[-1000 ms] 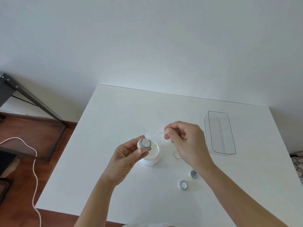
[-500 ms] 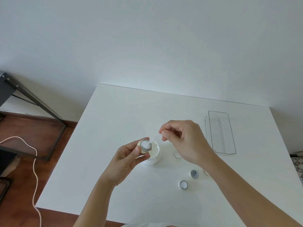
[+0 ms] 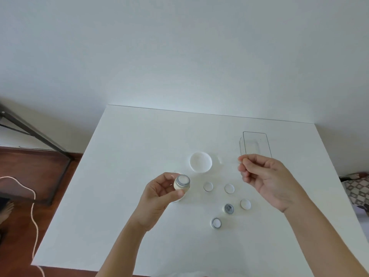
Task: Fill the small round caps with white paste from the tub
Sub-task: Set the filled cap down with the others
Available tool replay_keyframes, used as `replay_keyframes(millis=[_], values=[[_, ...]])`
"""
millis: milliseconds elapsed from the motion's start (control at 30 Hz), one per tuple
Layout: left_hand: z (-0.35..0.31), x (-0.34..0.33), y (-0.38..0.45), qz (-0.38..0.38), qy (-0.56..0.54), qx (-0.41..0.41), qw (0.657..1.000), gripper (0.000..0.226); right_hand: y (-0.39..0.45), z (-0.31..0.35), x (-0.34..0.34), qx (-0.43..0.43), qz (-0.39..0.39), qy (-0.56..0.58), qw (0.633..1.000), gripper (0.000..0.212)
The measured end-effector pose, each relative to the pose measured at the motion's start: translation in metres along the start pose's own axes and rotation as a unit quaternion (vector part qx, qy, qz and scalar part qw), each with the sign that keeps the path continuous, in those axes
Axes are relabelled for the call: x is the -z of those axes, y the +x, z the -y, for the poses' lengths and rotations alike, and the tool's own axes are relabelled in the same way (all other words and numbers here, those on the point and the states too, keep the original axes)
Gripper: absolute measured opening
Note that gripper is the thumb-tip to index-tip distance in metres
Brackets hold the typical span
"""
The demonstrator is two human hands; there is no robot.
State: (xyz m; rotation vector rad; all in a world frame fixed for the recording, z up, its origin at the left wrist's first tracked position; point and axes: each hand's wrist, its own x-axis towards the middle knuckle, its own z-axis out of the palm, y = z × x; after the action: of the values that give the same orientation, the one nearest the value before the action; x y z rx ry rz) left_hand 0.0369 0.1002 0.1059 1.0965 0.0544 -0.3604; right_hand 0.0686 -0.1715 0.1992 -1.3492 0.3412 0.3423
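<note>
Gripping a small filled cap (image 3: 182, 183) between thumb and curled fingers, my left hand (image 3: 157, 194) is holding it up above the white table (image 3: 127, 176), its paste-filled face showing. Off to that grip's right, my right hand (image 3: 265, 180) is hovering with fingertips pinched together; I cannot tell what they are holding. Beyond the grip, the open tub (image 3: 200, 161) is sitting; farther right, a clear tray (image 3: 267, 144) is lying. Two more caps (image 3: 228, 208) are resting nearer me, right of the grip.
</note>
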Motion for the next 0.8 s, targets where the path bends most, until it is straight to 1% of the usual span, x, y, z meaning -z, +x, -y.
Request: replay_keyframes(millis=[67, 167, 233, 333, 433, 533, 633, 733, 800], values=[[0.012, -0.016, 0.003, 0.008, 0.023, 0.015, 1.0, 0.033, -0.005, -0.006, 0.016, -0.012, -0.029, 0.047, 0.998, 0.015], [0.037, -0.041, 0.01, 0.017, 0.071, 0.053, 0.996, 0.037, -0.015, -0.016, 0.039, -0.013, -0.072, 0.082, 0.994, 0.019], [0.058, -0.053, 0.015, 0.001, 0.114, 0.079, 0.99, 0.039, -0.022, -0.022, 0.052, -0.013, -0.097, 0.089, 0.991, 0.02], [0.088, -0.062, 0.023, -0.04, 0.185, 0.104, 0.976, 0.033, -0.033, -0.03, 0.069, -0.019, -0.12, 0.094, 0.988, 0.018], [0.112, -0.061, 0.032, -0.087, 0.287, 0.102, 0.949, 0.031, -0.042, -0.035, 0.085, -0.028, -0.135, 0.093, 0.986, 0.017], [0.128, -0.059, 0.041, -0.094, 0.378, 0.097, 0.916, 0.032, -0.048, -0.039, 0.098, -0.037, -0.14, 0.096, 0.985, 0.018], [0.139, -0.058, 0.046, -0.102, 0.444, 0.098, 0.885, 0.034, -0.049, -0.041, 0.108, -0.045, -0.133, 0.094, 0.986, 0.019], [0.143, -0.06, 0.049, -0.113, 0.507, 0.068, 0.852, 0.036, -0.048, -0.042, 0.115, -0.05, -0.121, 0.087, 0.988, 0.019], [0.145, -0.061, 0.05, -0.125, 0.512, 0.067, 0.847, 0.037, -0.047, -0.042, 0.119, -0.051, -0.113, 0.083, 0.989, 0.019]])
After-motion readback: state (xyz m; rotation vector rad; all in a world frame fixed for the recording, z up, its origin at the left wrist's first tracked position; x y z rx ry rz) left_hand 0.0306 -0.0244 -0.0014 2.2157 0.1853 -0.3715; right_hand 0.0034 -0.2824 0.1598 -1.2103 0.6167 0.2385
